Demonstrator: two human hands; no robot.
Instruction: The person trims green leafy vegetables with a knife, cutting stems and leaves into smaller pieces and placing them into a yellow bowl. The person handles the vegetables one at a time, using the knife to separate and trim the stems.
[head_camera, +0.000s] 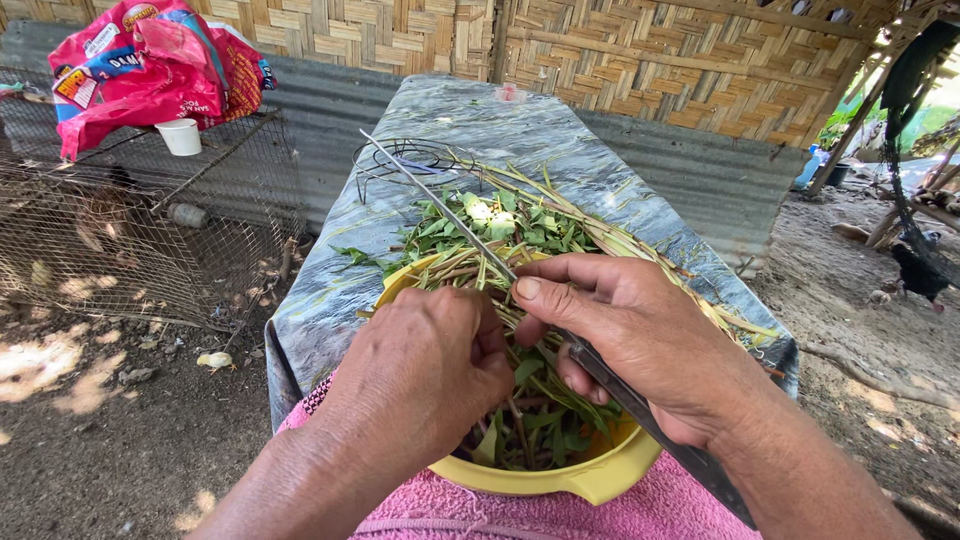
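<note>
Leafy green stems are held in the closed left hand over a yellow bowl; a long knife is gripped by the right hand. Cutting appears under way; a careful stroke clear of the fingers is judged necessary.

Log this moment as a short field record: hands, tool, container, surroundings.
left hand: closed on green stems over the bowl
right hand: grips a long knife, blade pointing away
bowl: yellow, holding leafy stems, resting on pink cloth
table: marbled cover, more greens piled on it
left side: wire cage, red bag, white cup
</note>
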